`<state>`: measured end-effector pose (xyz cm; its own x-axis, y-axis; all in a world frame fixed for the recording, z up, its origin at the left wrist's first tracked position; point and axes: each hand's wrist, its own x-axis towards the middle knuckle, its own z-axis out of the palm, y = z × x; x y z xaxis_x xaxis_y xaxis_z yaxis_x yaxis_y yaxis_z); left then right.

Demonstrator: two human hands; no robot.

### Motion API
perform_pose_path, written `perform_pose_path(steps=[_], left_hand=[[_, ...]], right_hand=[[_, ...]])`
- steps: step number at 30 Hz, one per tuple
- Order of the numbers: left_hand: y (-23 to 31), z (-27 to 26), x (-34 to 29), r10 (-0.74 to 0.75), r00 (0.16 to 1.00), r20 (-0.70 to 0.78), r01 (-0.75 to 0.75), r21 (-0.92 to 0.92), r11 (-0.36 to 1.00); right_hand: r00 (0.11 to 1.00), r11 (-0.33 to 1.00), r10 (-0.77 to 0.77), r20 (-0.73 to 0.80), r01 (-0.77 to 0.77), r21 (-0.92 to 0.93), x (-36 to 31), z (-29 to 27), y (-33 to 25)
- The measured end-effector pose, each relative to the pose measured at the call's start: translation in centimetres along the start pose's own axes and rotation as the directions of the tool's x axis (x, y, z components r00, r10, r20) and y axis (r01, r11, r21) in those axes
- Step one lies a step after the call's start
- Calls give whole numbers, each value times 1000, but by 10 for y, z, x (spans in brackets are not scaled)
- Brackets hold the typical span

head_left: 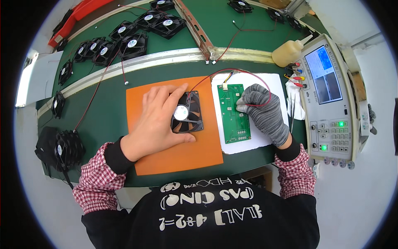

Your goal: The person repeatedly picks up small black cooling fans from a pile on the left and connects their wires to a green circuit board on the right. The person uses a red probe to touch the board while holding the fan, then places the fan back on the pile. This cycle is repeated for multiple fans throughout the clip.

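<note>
A black square cooling fan (195, 122) with a white round label lies on an orange mat (186, 155). My bare left hand (155, 114) holds it down, fingers along its top edge and thumb by its bottom edge. From the fan, a thin red cable (226, 70) arches over to my right hand (259, 108), which wears a grey striped glove. That hand's thumb and forefinger pinch the cable's end against the right side of a green circuit board (232, 124); the plug itself is hidden. Under the board lies a white sheet (265, 143).
Several black fans (132, 43) with cables lie beyond a pale rail (161, 56). A stack of fans (66, 145) stands at left. On the right are tweezers (293, 110), a yellowish squeeze bottle (287, 53) and a test instrument (329, 95) with a lit screen.
</note>
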<state>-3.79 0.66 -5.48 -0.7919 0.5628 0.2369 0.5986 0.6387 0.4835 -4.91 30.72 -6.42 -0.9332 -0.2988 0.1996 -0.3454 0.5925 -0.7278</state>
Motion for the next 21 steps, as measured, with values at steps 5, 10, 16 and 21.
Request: perform_pose_path(steps=[5,10,16,21], left_hand=[[2,1,0,-5,1000,-13,4,-9,1000],[1,-1,1,17,999,-41,-16,23,1000],[48,-54,-21,569,807,-159,-346,654,673],[33,-102,-63,507,861,-42,-468,-457,756]], right_hand=[[985,944,-165,-54,142,-296,-7,7,-9],[998,992,-52,26,55,-109,-2,4,2],[979,977,-206,2,205,64,0,-7,9],[974,974,-224,-31,225,23,2,3,12]])
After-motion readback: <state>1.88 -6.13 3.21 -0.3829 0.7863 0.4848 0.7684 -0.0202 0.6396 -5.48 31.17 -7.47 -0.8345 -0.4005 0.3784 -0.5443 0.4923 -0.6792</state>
